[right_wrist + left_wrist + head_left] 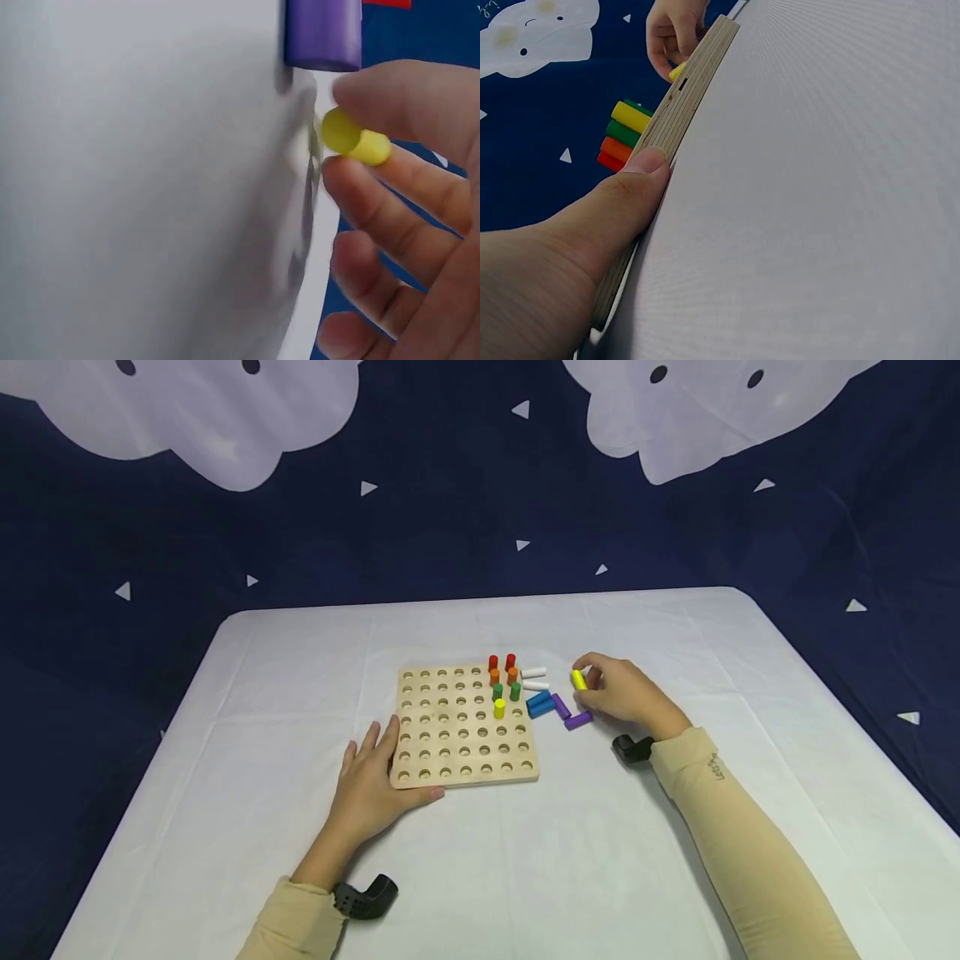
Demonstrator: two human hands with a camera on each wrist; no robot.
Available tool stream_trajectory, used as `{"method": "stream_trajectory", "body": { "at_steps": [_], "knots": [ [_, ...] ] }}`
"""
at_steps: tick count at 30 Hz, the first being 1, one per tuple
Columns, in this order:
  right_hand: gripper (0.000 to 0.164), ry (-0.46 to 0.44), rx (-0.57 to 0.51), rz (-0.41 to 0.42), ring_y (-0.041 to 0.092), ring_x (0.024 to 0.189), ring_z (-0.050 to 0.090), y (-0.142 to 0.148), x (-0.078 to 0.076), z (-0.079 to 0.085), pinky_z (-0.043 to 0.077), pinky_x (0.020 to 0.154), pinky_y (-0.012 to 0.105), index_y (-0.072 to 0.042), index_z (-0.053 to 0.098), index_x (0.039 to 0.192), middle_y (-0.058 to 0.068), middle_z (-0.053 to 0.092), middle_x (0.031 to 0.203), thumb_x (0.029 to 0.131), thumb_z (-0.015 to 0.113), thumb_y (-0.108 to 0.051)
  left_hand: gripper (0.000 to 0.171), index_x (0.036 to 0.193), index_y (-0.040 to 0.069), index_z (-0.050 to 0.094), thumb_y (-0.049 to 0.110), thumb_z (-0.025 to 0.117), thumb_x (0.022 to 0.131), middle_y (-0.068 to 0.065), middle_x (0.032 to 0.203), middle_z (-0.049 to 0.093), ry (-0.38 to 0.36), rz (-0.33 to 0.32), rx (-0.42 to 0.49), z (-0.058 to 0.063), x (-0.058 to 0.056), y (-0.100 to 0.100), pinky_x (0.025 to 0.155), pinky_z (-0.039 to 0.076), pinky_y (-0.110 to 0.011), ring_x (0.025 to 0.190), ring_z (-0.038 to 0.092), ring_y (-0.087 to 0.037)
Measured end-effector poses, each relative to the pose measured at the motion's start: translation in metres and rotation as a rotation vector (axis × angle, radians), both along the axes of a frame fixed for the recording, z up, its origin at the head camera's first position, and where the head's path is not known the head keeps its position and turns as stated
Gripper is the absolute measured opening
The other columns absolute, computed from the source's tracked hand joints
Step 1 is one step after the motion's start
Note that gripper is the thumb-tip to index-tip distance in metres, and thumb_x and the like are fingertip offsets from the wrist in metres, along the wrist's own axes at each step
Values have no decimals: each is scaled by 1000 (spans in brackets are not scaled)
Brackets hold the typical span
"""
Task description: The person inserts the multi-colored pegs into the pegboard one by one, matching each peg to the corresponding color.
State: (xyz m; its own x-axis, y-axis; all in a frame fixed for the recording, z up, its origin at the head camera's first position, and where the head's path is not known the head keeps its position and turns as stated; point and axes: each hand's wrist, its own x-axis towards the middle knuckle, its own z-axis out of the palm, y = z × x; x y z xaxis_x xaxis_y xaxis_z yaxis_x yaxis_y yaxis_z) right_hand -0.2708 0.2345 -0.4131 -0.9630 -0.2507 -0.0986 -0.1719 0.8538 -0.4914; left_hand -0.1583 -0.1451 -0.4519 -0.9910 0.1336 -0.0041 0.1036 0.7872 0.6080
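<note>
A square wooden pegboard (433, 722) with rows of round holes lies on the table. My left hand (366, 795) braces its front left corner, straight fingers along the left side and thumb against the front edge. Red pegs (511, 661), orange pegs (494, 677) and green pegs (515, 692) stand in pairs at the board's back right, with one yellow peg (499, 709) upright in front of them. To the right of the board, my right hand (626, 692) pinches another yellow peg (343, 133) between thumb and fingertips, close over the tabletop.
Beside the board's right edge lie two white pegs (535, 673), two blue pegs (541, 708) and two purple pegs (578, 721). A white cloth covers the table (637, 860). Behind it hangs a dark blue curtain (442, 527) with cloud shapes.
</note>
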Motion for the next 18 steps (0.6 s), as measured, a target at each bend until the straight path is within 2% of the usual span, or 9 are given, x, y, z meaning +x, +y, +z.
{"method": "stream_trajectory", "body": {
  "at_steps": [4, 11, 18],
  "knots": [
    [46, 21, -87, -26, 20, 79, 56, -2, 3, 2, 46, 68, 30, -12, 60, 126, 5, 66, 97, 86, 76, -25, 127, 158, 4, 21, 60, 86, 64, -23, 161, 26, 1, -2, -1, -1, 0, 0, 124, 2, -58, 153, 15, -39],
    [44, 8, -273, -12, 21, 73, 57, -17, 17, 6, 48, 61, 27, -15, 61, 118, 2, 69, 91, 82, 82, -25, 127, 158, 4, 20, 62, 85, 65, -22, 161, 27, 1, -7, 2, -1, 0, 0, 125, 2, -58, 154, 15, -38],
    [39, -17, -310, 76, 20, 76, 62, -45, 27, 9, 54, 64, 30, -13, 59, 109, 0, 72, 90, 80, 84, -20, 128, 158, 4, 20, 63, 84, 64, -21, 162, 27, -2, -5, 2, -1, 0, -1, 125, 1, -57, 154, 14, -37]
  ]
}}
